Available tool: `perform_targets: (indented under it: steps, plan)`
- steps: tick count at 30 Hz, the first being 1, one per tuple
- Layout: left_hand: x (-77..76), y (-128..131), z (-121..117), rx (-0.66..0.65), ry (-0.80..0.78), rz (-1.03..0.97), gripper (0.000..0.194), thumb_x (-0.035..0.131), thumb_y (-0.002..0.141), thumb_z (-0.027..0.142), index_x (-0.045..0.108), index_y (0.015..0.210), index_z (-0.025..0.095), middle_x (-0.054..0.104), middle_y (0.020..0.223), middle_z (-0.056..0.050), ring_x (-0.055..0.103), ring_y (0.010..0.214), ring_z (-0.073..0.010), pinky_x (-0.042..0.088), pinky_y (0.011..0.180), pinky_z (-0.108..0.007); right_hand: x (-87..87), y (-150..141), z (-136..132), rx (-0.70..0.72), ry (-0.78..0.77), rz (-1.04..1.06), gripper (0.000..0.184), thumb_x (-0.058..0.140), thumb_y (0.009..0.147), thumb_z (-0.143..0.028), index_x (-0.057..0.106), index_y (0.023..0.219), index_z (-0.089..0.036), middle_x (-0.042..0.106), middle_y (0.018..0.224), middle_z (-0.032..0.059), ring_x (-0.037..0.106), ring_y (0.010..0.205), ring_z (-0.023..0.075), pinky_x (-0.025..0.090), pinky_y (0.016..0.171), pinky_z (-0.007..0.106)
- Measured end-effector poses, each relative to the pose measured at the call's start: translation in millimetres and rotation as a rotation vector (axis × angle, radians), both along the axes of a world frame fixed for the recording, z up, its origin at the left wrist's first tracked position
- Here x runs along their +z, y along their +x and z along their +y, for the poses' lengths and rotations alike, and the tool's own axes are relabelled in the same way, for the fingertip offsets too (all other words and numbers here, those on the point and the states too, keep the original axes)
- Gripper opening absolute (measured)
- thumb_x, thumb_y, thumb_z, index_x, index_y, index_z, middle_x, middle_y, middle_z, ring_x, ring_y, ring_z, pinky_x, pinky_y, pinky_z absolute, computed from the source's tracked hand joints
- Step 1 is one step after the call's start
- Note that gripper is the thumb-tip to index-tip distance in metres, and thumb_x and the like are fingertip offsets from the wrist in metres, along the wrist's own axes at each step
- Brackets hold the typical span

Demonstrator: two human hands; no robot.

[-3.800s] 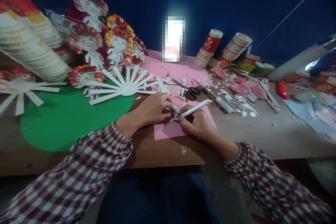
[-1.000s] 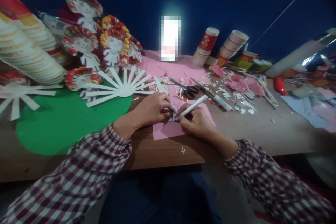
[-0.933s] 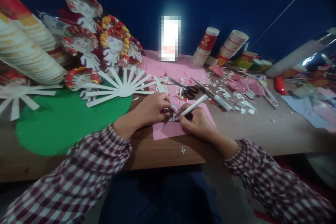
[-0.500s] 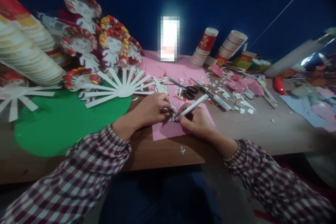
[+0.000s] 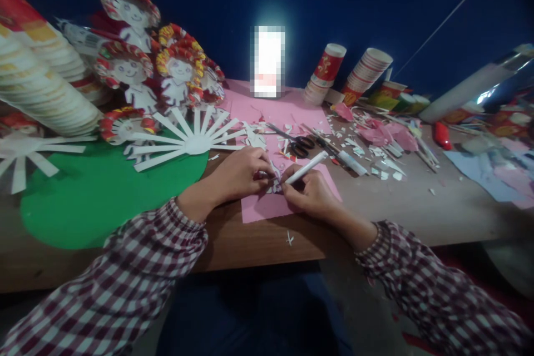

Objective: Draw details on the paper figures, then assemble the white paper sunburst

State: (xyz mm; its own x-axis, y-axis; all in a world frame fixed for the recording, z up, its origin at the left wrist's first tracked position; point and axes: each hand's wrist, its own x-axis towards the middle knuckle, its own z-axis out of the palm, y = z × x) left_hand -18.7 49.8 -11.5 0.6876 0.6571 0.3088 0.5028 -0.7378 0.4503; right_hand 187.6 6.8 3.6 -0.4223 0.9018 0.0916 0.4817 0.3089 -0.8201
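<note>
My right hand [image 5: 315, 192] is closed around a white pen [image 5: 307, 167], whose upper end leans up and to the right. Its tip is down by a small white paper cutout with purple lines [image 5: 275, 184], though my fingers hide the exact contact. With bent fingers pressed together, my left hand [image 5: 242, 171] pins the cutout from the left side. Beneath both hands lies a pink paper sheet [image 5: 261, 211] on the wooden table [image 5: 254, 247]. Black-handled scissors [image 5: 301, 146] rest just beyond my right hand.
To the left, white fan-cut cups [image 5: 197, 144] lie on a green round sheet [image 5: 83, 200]. Behind them stand paper dolls [image 5: 179, 75] and stacked cups [image 5: 45, 89]. A glowing pixelated screen [image 5: 267, 61] is at the back. Paper scraps [image 5: 377, 151] and red cups [image 5: 329, 67] occupy the right.
</note>
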Motion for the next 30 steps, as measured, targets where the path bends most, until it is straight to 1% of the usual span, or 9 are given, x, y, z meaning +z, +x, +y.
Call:
perform_targets:
  steps: [10,16,20,24,26,30]
  plan:
    - [-0.8,0,0,-0.003,0.006,-0.013,0.016,0.065,0.076,0.021,0.074,0.09,0.023,0.063,0.095,-0.005,0.056,0.087,-0.0177,0.044,0.079,-0.033,-1.4,0,1,-0.009,0.006,-0.003,0.004,0.056,0.076,-0.019,0.058,0.079,-0.016,0.051,0.059,-0.0041,0.045,0.053,0.0084,0.036,0.05,0.02]
    - [2.9,0,-2,0.014,-0.005,0.001,0.016,0.065,0.075,0.018,0.073,0.089,0.02,0.063,0.094,-0.005,0.056,0.086,-0.0177,0.045,0.08,-0.032,5.5,-2,3,-0.076,0.028,0.059,0.006,0.053,0.075,-0.015,0.058,0.072,-0.016,0.058,0.065,-0.0005,0.053,0.062,0.0107,0.042,0.058,0.021]
    - [3.5,0,-2,0.011,-0.01,0.011,0.018,0.064,0.076,0.017,0.073,0.091,0.021,0.063,0.094,-0.005,0.056,0.088,-0.0183,0.044,0.082,-0.033,8.7,-2,4,-0.089,0.019,0.074,0.008,0.051,0.075,-0.014,0.057,0.071,-0.016,0.057,0.064,-0.0009,0.052,0.061,0.0102,0.041,0.058,0.02]
    - [8.2,1,-5,0.026,-0.035,0.003,0.016,0.064,0.078,0.02,0.073,0.091,0.021,0.063,0.093,-0.006,0.056,0.087,-0.0186,0.044,0.081,-0.032,6.1,-1,3,-0.065,-0.014,0.102,0.007,0.05,0.077,-0.016,0.057,0.075,-0.016,0.057,0.066,-0.0003,0.052,0.064,0.0116,0.042,0.06,0.022]
    - [10.9,2,-7,0.045,-0.058,0.004,0.017,0.064,0.076,0.016,0.073,0.09,0.021,0.063,0.092,-0.006,0.056,0.088,-0.0187,0.044,0.08,-0.031,3.5,-1,3,-0.046,-0.03,0.122,0.007,0.049,0.078,-0.017,0.055,0.075,-0.017,0.056,0.067,-0.0005,0.052,0.065,0.0121,0.042,0.061,0.022]
    - [12.4,2,-10,0.076,-0.07,-0.014,0.016,0.065,0.076,0.017,0.073,0.088,0.023,0.064,0.094,-0.004,0.056,0.09,-0.0182,0.043,0.081,-0.031,0.4,-4,4,-0.051,-0.061,0.135,0.007,0.049,0.077,-0.017,0.055,0.076,-0.017,0.054,0.067,-0.0006,0.051,0.064,0.0123,0.041,0.059,0.023]
